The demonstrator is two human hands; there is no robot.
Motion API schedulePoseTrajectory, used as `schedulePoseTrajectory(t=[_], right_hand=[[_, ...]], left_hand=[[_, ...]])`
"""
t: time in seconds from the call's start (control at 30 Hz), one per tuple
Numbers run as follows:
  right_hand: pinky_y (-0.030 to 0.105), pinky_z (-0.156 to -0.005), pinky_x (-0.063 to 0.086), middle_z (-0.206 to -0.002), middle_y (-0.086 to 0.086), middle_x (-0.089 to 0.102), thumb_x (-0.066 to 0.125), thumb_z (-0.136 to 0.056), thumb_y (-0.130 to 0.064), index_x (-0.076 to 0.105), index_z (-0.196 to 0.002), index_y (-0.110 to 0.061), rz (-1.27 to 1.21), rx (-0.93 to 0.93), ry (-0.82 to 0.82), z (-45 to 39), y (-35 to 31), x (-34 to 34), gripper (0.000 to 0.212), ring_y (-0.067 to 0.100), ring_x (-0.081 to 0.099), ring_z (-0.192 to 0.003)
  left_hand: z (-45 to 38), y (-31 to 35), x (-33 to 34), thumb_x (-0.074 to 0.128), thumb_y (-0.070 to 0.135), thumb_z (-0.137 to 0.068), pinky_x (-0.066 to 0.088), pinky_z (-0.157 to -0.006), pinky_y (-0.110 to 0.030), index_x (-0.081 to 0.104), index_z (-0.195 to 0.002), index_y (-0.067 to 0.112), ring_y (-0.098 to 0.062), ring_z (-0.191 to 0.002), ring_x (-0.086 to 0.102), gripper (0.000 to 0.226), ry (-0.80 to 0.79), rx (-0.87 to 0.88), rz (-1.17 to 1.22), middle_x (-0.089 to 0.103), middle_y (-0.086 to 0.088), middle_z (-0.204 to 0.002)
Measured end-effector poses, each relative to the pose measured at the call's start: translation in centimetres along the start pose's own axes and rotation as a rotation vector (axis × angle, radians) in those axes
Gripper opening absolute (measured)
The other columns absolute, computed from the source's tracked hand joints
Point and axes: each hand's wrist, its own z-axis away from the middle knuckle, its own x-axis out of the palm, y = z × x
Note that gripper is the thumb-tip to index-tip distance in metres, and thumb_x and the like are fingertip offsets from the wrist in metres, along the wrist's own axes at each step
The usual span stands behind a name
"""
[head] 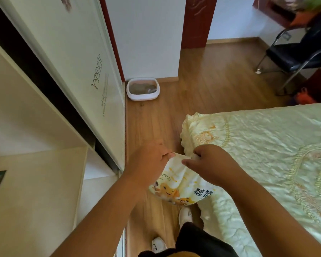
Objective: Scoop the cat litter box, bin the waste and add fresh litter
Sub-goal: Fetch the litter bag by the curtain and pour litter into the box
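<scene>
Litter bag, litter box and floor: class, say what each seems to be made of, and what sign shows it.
Litter bag, pinched at its top by left hand and right hand: likely thin printed plastic film, judging by its soft creases.
Litter box: probably moulded plastic, smooth pale rounded rim.
Floor: wood or wood-look laminate, showing plank seams and grain.

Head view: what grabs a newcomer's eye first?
Both hands, left and right, pinch the top of a yellow cat litter bag low in the centre, beside the bed. Farther off, the white litter box sits on the wood floor against the wall.
</scene>
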Motion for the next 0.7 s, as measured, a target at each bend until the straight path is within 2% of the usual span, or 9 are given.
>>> schedulePoseTrajectory(t=[0.13, 0.33, 0.5, 0.7], right_hand=[[0.027, -0.051, 0.030, -0.060, -0.003, 0.041, 0.070, -0.090, -0.044, 0.043, -0.064, -0.015, -0.016, -0.039, -0.001, -5.1, -2.0, -1.0, 0.047, 0.010, 0.039, -0.053], [0.026, -0.050, 0.032, -0.062, -0.001, 0.047, 0.068, -0.092, -0.046, 0.047, -0.065, -0.014, 0.018, -0.107, -0.033, -14.9, -3.8, -2.6, 0.046, 0.012, 0.044, -0.055], [0.027, -0.048, 0.032, -0.056, -0.002, 0.043, 0.070, -0.090, -0.042, 0.042, -0.061, -0.017, -0.009, -0.109, -0.103, -23.9, -4.0, -3.8, 0.047, 0.012, 0.041, -0.048], [0.027, -0.050, 0.035, -0.062, -0.002, 0.048, 0.066, -0.092, -0.044, 0.046, -0.066, -0.017, 0.064, -0.141, -0.192, -32.2, -4.6, -6.2, 0.043, 0.013, 0.046, -0.055]], left_hand=[[-4.1, -2.3, -1.7, 0.057, 0.040, -0.102, 0.052, -0.077, -0.036, 0.077, -0.101, 0.020, -0.012, -0.082, 0.055, 0.028, 0.021, -0.019, -0.044, 0.055, 0.007, -0.086], [-11.7, -6.1, -3.3, 0.056, 0.042, -0.102, 0.054, -0.082, -0.036, 0.076, -0.116, 0.026, -0.011, -0.087, 0.058, 0.029, 0.040, -0.082, -0.065, 0.058, 0.010, -0.091], [-18.8, -9.0, -3.1, 0.055, 0.046, -0.101, 0.052, -0.081, -0.032, 0.076, -0.112, 0.023, -0.009, -0.089, 0.054, 0.033, 0.028, -0.171, -0.088, 0.055, 0.009, -0.091], [-26.2, -11.0, -3.2, 0.056, 0.044, -0.101, 0.052, -0.079, -0.031, 0.077, -0.113, 0.025, -0.010, -0.087, 0.055, 0.031, 0.036, -0.227, -0.093, 0.054, 0.009, -0.089]])
